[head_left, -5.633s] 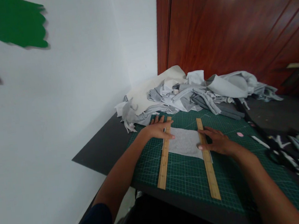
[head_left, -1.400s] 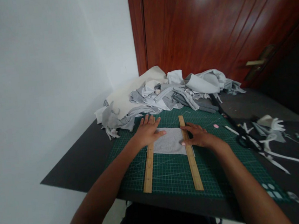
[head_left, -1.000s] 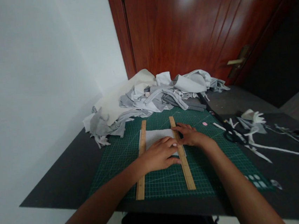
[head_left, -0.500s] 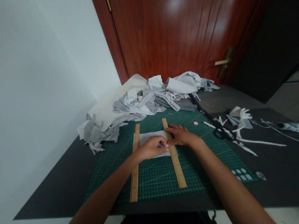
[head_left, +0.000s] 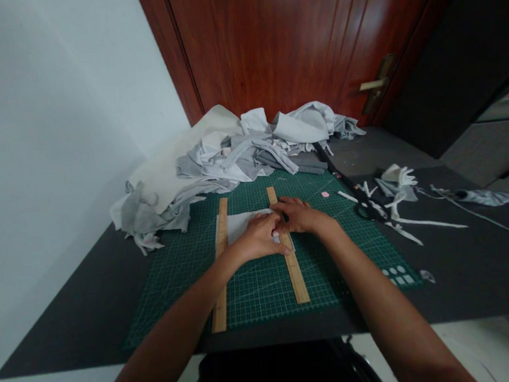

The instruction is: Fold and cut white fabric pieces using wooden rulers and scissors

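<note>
My left hand [head_left: 259, 240] lies flat on a light grey fabric piece [head_left: 238, 224], fingertips against the right wooden ruler [head_left: 292, 268]. My right hand [head_left: 298, 215] rests on that same ruler near its far end, fingers spread and pressing down. A second wooden ruler [head_left: 220, 272] lies along the fabric's left edge, with my left forearm crossing over it. Fabric and rulers sit on a green cutting mat [head_left: 263, 286]. Neither hand holds anything that I can see.
A heap of grey and white fabric [head_left: 233, 157] fills the back of the dark table [head_left: 80, 304]. Black scissors [head_left: 366, 205] and white fabric strips [head_left: 419, 220] lie right of the mat. A brown door [head_left: 294, 37] stands behind, a white wall at left.
My left hand left the left ruler and slid across the fabric to the right ruler, beside my right hand. The view swung to the right.
</note>
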Demonstrator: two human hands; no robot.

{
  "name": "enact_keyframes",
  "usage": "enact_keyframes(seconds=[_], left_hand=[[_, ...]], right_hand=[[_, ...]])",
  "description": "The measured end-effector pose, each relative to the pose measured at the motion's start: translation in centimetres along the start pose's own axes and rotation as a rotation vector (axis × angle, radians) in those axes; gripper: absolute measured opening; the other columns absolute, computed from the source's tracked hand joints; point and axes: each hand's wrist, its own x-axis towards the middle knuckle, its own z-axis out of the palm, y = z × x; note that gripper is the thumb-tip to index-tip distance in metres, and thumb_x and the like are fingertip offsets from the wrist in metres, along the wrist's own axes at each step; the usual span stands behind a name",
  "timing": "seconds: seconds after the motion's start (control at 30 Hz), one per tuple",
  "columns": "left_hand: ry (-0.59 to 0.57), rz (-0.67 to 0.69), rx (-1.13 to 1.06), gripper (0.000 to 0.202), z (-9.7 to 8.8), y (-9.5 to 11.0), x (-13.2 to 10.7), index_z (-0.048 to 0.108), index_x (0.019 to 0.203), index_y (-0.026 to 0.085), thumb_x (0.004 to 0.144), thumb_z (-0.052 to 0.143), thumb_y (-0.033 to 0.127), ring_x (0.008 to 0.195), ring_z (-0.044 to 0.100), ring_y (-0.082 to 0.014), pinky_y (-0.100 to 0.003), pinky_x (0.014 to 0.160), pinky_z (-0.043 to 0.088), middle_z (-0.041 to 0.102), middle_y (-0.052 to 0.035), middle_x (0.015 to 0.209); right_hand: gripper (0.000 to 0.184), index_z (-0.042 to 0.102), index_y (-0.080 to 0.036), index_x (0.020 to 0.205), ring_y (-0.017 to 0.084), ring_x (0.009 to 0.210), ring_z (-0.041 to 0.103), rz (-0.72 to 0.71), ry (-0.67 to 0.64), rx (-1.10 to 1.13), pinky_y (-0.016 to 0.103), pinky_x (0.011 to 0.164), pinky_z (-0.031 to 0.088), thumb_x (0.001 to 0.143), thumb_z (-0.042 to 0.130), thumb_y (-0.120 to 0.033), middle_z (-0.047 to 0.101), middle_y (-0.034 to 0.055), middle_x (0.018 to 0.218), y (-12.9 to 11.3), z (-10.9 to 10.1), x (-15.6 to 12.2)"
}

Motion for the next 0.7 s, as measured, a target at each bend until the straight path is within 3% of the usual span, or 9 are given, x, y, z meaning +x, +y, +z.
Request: enact_keyframes(seconds=[0.33, 0.53, 0.7], left_hand=[[-0.071, -0.041, 0.117, 0.057, -0.18, 0.27, 0.09, 0.061, 0.103, 0.02, 0.065, 0.085, 0.056, 0.108, 0.057, -0.0337, -0.041, 0.089, 0.042, 0.062, -0.0071, 0.106], [-0.078, -0.03, 0.089, 0.058, -0.29, 0.43, -0.09, 0.066, 0.107, 0.021, 0.064, 0.087, 0.055, 0.111, 0.055, -0.0343, -0.044, 0.098, 0.042, 0.061, -0.0075, 0.109], [-0.024, 0.011, 0.055, 0.072, -0.46, 0.52, -0.47, 0.063, 0.125, 0.024, 0.064, 0.088, 0.053, 0.128, 0.045, -0.0346, -0.048, 0.11, 0.035, 0.051, -0.0093, 0.136]], right_hand=[[0.094, 0.043, -0.033, 0.153, 0.04, 0.151, 0.022, 0.01, -0.013, 0.002, 0.06, 0.118, 0.021, 0.071, 0.08, -0.06, 0.026, 0.0119, 0.167, -0.16, -0.31, -0.24], [0.093, 0.043, -0.034, 0.153, 0.041, 0.152, 0.021, 0.018, -0.013, 0.021, 0.06, 0.118, 0.019, 0.071, 0.079, -0.06, 0.024, 0.011, 0.168, -0.01, -0.25, -0.15], [0.092, 0.046, -0.033, 0.151, 0.041, 0.152, 0.021, 0.002, -0.002, 0.03, 0.061, 0.117, 0.02, 0.07, 0.08, -0.061, 0.026, 0.0123, 0.167, 0.1, -0.06, -0.08]])
